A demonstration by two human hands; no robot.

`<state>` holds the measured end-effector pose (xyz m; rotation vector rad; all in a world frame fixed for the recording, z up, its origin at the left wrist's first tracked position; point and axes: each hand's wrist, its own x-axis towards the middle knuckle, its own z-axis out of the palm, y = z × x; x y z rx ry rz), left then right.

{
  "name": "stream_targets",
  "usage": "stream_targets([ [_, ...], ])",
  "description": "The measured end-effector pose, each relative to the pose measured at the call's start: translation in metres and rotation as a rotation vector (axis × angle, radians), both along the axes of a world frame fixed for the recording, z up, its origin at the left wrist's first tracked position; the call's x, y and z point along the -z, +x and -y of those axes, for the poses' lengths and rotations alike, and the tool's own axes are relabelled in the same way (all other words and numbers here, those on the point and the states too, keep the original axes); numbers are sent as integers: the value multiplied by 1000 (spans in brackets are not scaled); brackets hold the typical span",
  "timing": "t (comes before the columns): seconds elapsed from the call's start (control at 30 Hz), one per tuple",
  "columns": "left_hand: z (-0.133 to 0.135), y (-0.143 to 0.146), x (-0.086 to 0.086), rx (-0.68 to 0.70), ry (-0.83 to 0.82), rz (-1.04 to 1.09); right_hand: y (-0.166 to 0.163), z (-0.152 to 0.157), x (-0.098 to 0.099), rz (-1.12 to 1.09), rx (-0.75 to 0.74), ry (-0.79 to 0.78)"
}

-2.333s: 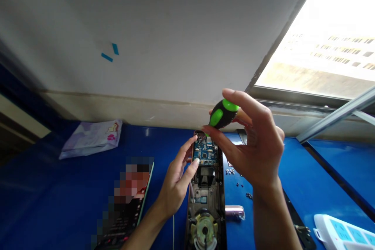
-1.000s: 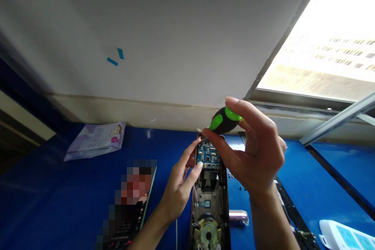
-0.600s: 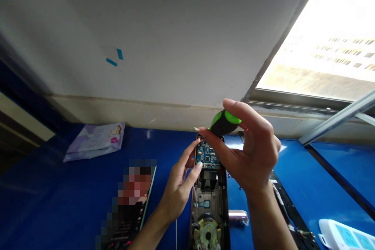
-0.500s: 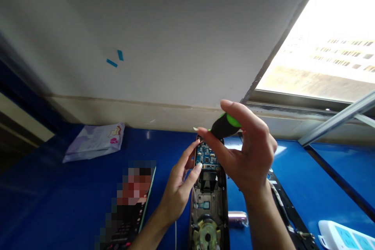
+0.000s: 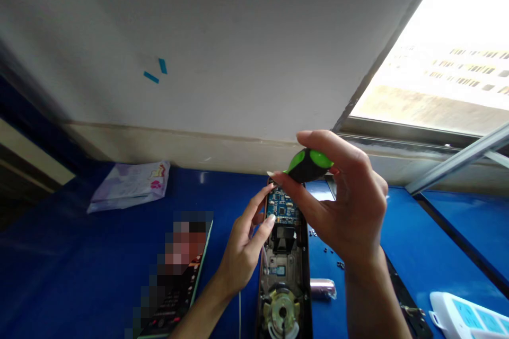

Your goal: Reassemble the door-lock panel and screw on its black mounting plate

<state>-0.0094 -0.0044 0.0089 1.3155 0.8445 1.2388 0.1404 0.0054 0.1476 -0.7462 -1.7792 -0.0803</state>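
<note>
Fingertips (image 5: 287, 181) of the right hand (image 5: 352, 217) close around the screwdriver (image 5: 308, 165), thumb below and forefinger curled over the black-and-green handle. The tool is held above the far end of the opened lock body (image 5: 284, 270). Its shaft is hidden behind the thumb, so I cannot tell whether the tip touches anything.

Two fingers (image 5: 271, 219) of the left hand (image 5: 243, 251) stretch forward, narrowly spread, with their tips at the left edge of the blue circuit board (image 5: 282, 211). They touch the casing there, but whether they grip it I cannot tell.

The lock body lies flat on the blue table (image 5: 79, 275), lengthwise from the near edge toward the far edge. The circuit board is at its far end and a round metal part (image 5: 280, 313) sits near the bottom of the view. A few small screws (image 5: 331, 252) are scattered just to the right of it. A short pinkish cylinder (image 5: 323, 288) lies beside its right flank.

A dark panel (image 5: 175, 296), partly pixelated, lies to the left near the near edge. A white power strip (image 5: 465, 317) sits at the near right corner. A pale printed packet (image 5: 129, 186) rests at the far left edge against the wall (image 5: 199, 37).
</note>
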Motion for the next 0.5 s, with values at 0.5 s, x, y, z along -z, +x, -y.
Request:
stream_targets([
  [0.5,0,0,2,3,25,30,2,3,-2,5,-1,-11],
])
